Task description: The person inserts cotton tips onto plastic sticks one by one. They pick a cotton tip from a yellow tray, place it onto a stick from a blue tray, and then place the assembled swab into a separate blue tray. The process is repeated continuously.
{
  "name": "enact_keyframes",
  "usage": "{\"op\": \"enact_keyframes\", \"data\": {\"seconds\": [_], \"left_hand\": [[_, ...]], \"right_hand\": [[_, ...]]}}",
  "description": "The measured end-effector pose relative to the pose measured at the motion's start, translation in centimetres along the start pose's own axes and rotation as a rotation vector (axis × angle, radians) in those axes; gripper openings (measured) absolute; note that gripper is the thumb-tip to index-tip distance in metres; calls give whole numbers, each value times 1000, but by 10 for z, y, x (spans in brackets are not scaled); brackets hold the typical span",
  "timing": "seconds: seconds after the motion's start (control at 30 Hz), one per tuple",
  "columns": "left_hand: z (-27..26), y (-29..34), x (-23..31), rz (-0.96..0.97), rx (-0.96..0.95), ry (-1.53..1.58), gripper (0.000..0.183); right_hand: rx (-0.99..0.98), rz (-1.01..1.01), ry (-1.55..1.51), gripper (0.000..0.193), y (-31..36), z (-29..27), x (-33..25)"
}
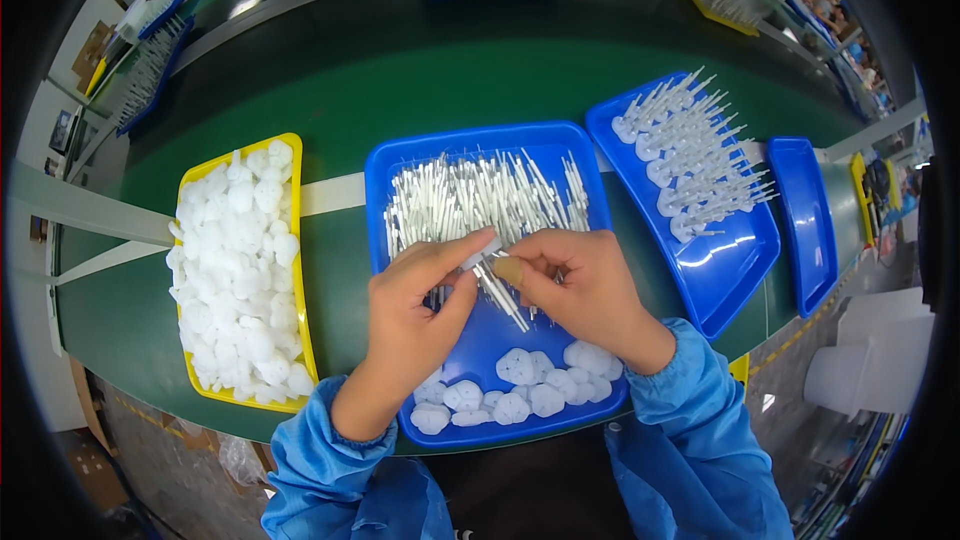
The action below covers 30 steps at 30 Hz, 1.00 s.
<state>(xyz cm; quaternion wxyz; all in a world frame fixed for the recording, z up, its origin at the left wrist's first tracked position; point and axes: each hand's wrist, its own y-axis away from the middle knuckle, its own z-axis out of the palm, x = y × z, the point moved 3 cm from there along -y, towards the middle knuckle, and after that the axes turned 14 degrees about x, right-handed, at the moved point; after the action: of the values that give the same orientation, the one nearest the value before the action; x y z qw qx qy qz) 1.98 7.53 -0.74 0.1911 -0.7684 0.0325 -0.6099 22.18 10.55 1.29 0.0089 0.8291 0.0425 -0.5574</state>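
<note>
Between thumb and fingers my left hand (425, 290) pinches a small white plastic disc (482, 252), tilted over the middle blue tray (376, 175). Several thin white rods (505, 302) slant down from the disc's underside. My right hand (580, 285) is closed at the disc's edge, its thumb and forefinger pressed together by the rods; a tan covering wraps one fingertip. Exactly what the right fingertips grip is partly hidden. Behind both hands, a dense bundle of white rods (450, 195) fills the tray's far half. Loose white discs (512, 408) lie along its near edge.
At left, a yellow tray (298, 270) is heaped with white discs (240, 260). To the right, a blue tray (715, 285) holds discs with rods standing in them (690, 160). Beyond it sits a narrow blue tray (808, 225). More filled trays line the far rack over the green table (340, 90).
</note>
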Motion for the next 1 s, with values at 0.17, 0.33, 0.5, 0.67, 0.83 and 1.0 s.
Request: {"op": "enact_keyframes", "data": {"seconds": [0.17,0.33,0.5,0.67,0.83,1.0], "left_hand": [[1,-2,14,195,6,-194,50],[4,0,14,302,26,-252,49],[3,1,17,248,1,-241,50],[2,2,17,249,-2,-207,52],[2,5,16,267,8,-192,53],[4,6,19,319,2,-241,54]], "right_hand": [[193,-492,244,10,4,0,-1],[266,-719,432,9,8,2,-5],[207,-635,220,12,-3,-1,2],[114,-493,129,11,-5,-5,-5],[96,-470,137,11,-3,-5,-7],[145,-646,261,10,0,-4,-5]]}}
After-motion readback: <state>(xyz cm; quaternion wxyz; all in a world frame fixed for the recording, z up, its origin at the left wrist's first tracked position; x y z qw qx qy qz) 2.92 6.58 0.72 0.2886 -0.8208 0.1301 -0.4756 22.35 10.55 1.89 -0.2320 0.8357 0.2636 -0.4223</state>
